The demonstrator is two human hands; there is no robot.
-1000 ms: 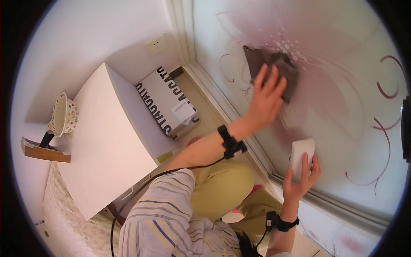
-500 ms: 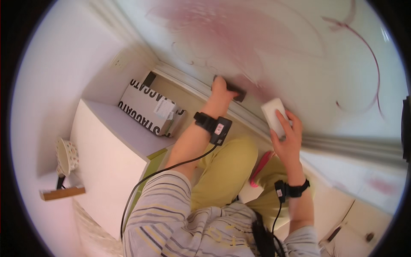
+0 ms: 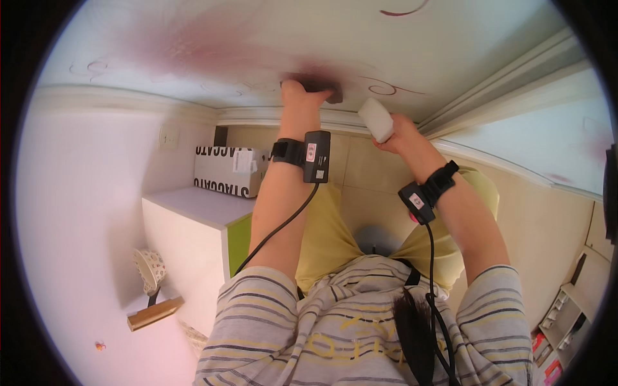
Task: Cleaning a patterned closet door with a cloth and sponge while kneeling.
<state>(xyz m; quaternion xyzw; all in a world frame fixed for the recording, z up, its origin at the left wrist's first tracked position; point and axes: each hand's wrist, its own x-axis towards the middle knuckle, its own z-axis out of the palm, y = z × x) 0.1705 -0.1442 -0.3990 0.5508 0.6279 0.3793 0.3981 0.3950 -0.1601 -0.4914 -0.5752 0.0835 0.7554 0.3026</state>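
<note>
My left hand [image 3: 300,101] is closed on a dark flat pad [image 3: 333,92] and presses it against the lower part of a frosted glass panel [image 3: 219,38] with pink flower patterns. Most of the pad lies behind the fingers, so I cannot tell its exact kind. Farther right, my right hand [image 3: 400,135] grips a white rounded block [image 3: 376,119] by its right side. The block stands close to the panel's bottom edge; whether it touches the panel I cannot tell. Each wrist wears a black strap with a small cabled box.
A grey-white cardboard box [image 3: 222,172] with black lettering sits on a white cabinet [image 3: 187,225] to the left. Beside it are a wall socket [image 3: 169,136] and a small patterned shade [image 3: 149,270] over a wooden shelf [image 3: 154,314]. A sliding-door frame [image 3: 502,90] runs along the right.
My view has turned, so the panel now lies across the top. My left hand stays with the dark pad on the glass. My right hand keeps the white block, its wrist now turned leftward.
</note>
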